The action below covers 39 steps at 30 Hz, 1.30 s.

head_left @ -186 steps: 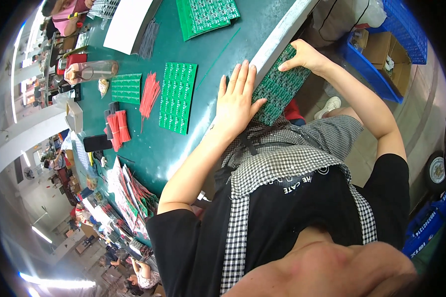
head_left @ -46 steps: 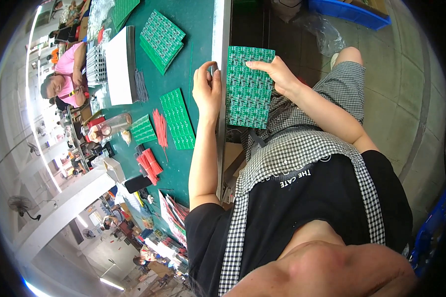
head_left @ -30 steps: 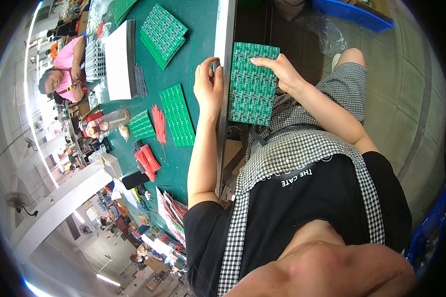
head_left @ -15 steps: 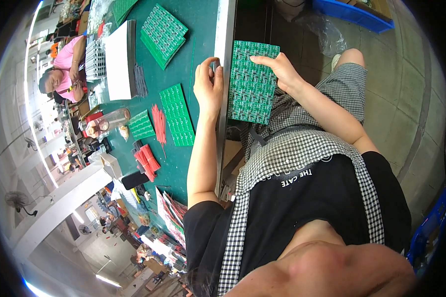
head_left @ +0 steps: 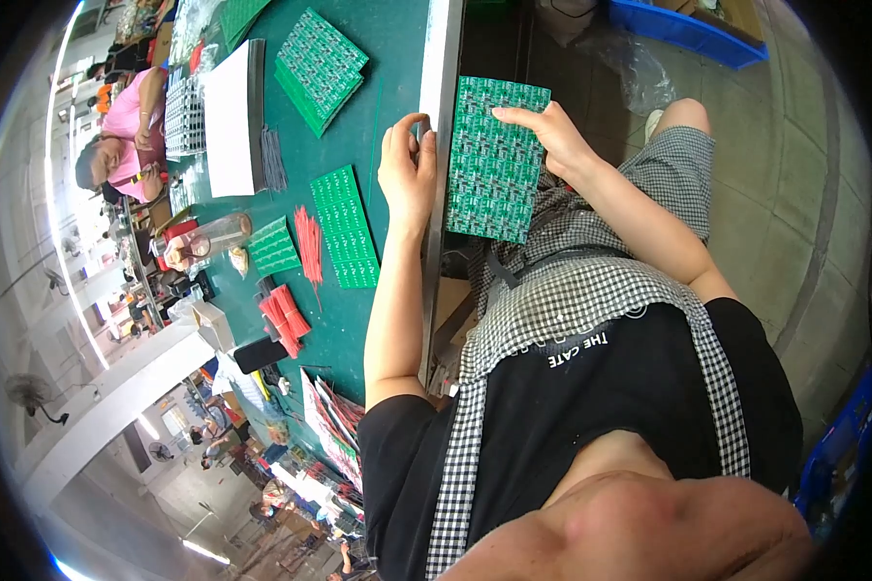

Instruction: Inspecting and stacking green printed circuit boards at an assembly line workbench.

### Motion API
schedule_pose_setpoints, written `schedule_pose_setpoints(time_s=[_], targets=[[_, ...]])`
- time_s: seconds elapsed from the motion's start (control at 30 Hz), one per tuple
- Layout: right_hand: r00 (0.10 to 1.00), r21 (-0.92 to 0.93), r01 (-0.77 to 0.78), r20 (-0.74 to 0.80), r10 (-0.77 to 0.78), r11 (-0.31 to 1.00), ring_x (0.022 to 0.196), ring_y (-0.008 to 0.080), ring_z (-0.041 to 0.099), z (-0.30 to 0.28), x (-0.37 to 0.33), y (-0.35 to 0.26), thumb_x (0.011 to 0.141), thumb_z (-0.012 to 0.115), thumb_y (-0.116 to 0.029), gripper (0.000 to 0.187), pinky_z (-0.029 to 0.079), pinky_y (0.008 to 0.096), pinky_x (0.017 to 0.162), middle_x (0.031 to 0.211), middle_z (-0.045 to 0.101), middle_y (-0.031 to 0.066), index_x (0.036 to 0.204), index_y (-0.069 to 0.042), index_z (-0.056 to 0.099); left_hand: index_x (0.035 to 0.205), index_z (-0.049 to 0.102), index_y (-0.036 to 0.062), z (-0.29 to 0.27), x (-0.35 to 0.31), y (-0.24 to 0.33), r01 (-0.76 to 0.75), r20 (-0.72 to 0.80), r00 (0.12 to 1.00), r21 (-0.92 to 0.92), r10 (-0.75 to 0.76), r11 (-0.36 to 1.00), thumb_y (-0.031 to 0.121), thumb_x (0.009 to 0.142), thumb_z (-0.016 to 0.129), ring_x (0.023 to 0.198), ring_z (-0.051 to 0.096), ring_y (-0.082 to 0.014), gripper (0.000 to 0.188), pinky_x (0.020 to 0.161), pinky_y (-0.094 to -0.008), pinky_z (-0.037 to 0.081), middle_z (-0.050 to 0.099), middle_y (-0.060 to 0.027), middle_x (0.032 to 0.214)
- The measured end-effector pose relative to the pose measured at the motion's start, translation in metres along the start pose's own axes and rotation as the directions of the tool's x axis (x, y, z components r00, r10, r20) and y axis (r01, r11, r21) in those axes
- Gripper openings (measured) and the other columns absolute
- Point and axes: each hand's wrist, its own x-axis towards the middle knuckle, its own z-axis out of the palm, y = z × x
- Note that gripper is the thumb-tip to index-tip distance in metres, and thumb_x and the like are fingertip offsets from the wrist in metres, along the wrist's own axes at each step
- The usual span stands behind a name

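My right hand point(head_left: 560, 138) grips a green circuit board panel point(head_left: 497, 165) by its right edge, thumb on top and fingers behind it. The panel carries rows of small parts and hangs just off the table's metal edge point(head_left: 440, 87). My left hand point(head_left: 408, 172) rests at that edge, left of the panel, with its fingers curled. What it holds, if anything, is hidden. On the green table point(head_left: 344, 150) beside it lies a bare green panel point(head_left: 346, 228). A bundle of red wires point(head_left: 308, 245) lies next to that, by a smaller green panel point(head_left: 274, 246).
Stacked circuit panels point(head_left: 322, 68) lie farther along the table, near a white sheet point(head_left: 235, 121) and dark wires point(head_left: 273, 160). Red bundles point(head_left: 285, 315), a black phone point(head_left: 260, 355) and a clear bottle point(head_left: 213, 240) stand leftward. A co-worker point(head_left: 126, 140) sits across. A blue crate point(head_left: 693, 29) is on the floor.
The panel in my right hand has shifted very slightly to the right. My left hand keeps its curled pose at the table edge.
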Motion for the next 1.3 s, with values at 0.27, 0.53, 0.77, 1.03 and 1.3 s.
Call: schedule_pose_setpoints(time_s=[0.27,0.53,0.77,1.03,1.3], targets=[[0.998,-0.039,-0.014,-0.055,0.012,0.999,0.078,0.0145,0.064,0.004,0.003,-0.003,0.078,0.065,-0.009,0.017,0.051,0.0282,0.071,0.089,0.067,0.0087,0.091,0.001,0.065,0.103,0.058,0.0077,0.002,0.0,0.0,-0.001,0.002,1.0,-0.026,0.001,1.0,0.01,0.084,0.057,0.057,0.04,-0.0151,0.019,0.053,-0.0281,0.037,0.043,-0.0044,0.072],[0.993,-0.011,-0.039,-0.111,0.038,0.999,0.078,0.0144,0.064,0.014,-0.002,-0.004,0.078,0.065,-0.01,0.015,0.05,0.0282,0.072,0.088,0.067,0.0078,0.089,0.0,0.066,0.103,0.057,0.0098,0.002,0.001,0.001,-0.036,-0.014,0.999,-0.009,0.036,0.999,0.012,0.084,0.056,0.057,0.043,-0.0169,0.019,0.054,-0.0305,0.039,0.044,-0.0055,0.073],[0.977,0.202,-0.121,-0.151,0.153,0.972,0.086,0.0154,0.062,0.015,0.0,0.007,0.078,0.069,-0.013,0.019,0.05,0.0321,0.077,0.094,0.065,0.0055,0.094,-0.004,0.064,0.105,0.053,0.0129,-0.001,0.003,0.005,-0.02,0.061,0.998,0.073,0.016,0.997,0.019,0.087,0.05,0.071,0.058,-0.0282,0.019,0.062,-0.0377,0.046,0.055,-0.0095,0.089],[0.984,0.255,-0.094,-0.126,0.129,0.962,0.084,0.0155,0.062,0.002,0.012,0.025,0.079,0.067,-0.01,0.016,0.051,0.0323,0.076,0.094,0.065,0.0044,0.094,-0.006,0.064,0.103,0.053,0.0144,-0.001,0.002,0.008,-0.014,0.064,0.998,0.089,0.009,0.996,0.019,0.088,0.05,0.072,0.058,-0.0301,0.016,0.062,-0.0391,0.046,0.053,-0.0095,0.088],[0.988,0.366,-0.13,-0.03,0.151,0.922,0.088,0.0161,0.062,-0.002,0.017,0.032,0.081,0.065,-0.009,0.017,0.051,0.0332,0.079,0.096,0.065,0.0043,0.098,-0.008,0.063,0.114,0.052,0.0195,0.003,0.002,0.01,-0.093,0.108,0.992,0.305,0.063,0.948,0.017,0.085,0.054,0.081,0.057,-0.0241,0.03,0.067,-0.0376,0.046,0.051,-0.0061,0.086]])
